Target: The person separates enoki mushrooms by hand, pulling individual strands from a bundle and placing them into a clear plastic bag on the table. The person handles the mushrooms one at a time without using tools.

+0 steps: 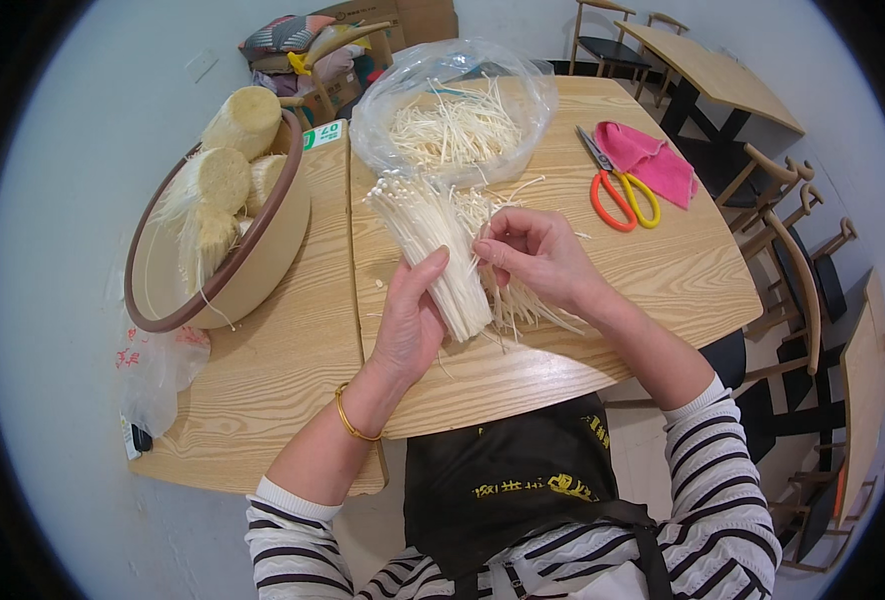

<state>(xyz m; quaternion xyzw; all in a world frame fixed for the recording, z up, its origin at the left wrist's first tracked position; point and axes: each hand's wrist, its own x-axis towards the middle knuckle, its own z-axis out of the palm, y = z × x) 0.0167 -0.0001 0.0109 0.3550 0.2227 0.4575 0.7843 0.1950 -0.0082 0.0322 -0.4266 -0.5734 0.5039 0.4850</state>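
My left hand [412, 315] holds a thick bundle of enoki mushrooms [442, 270], tilted with its small caps towards the upper left. At the bundle's right side, my right hand [536, 255] has thumb and forefinger pinched on thin enoki stems; the other fingers are curled. Beneath and beside the right hand lies a pile of loose enoki strands [521, 300] on the wooden table [292, 367]. Beyond the bundle, a clear plastic bag [529, 112] stands open around more separated enoki [454, 131].
A beige basin [281, 225] with a brown rim, on the left, holds several uncut enoki clumps [221, 176]. Scissors [613, 191] with red and yellow handles touch a pink cloth [649, 161] at right. A crumpled plastic bag [159, 379] lies by the left wall. Chairs [787, 262] stand right.
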